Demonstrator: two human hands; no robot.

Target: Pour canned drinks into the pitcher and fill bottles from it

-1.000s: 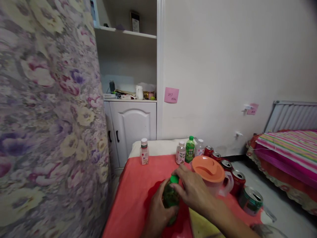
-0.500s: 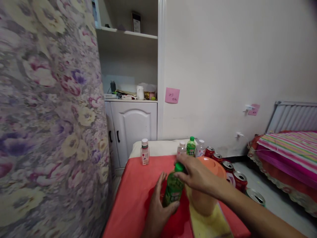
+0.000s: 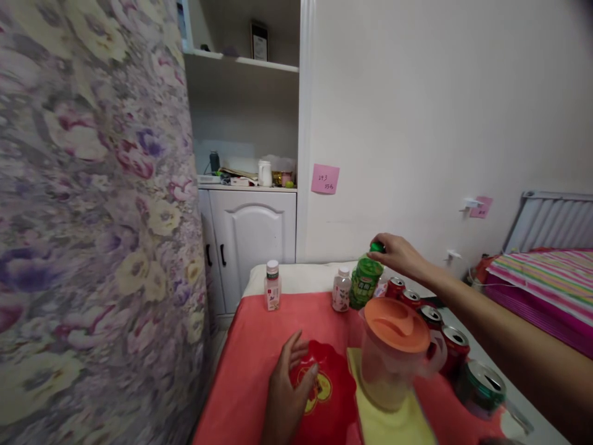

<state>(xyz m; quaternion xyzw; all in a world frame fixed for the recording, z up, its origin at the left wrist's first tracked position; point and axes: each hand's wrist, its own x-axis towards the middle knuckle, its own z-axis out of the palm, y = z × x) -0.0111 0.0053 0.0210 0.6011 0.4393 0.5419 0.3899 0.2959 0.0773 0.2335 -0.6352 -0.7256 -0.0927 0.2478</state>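
My right hand grips the green cap of a green bottle at the table's far side. The bottle is close behind the pitcher, which has an orange lid and stands on a yellow cloth. Fingers apart and holding nothing, my left hand is over the left edge of a red scalloped dish with a yellow design. A clear bottle with a white cap stands just left of the green one. Another white-capped bottle stands farther left.
Several opened cans, among them a red can and a green can, line the table's right side. A floral curtain hangs at the left. Behind the table are a white cabinet and a wall.
My right hand has carried the green bottle from above the dish to the back right. My left hand has let go of it, uncovering the dish. The pitcher is now in fuller view.
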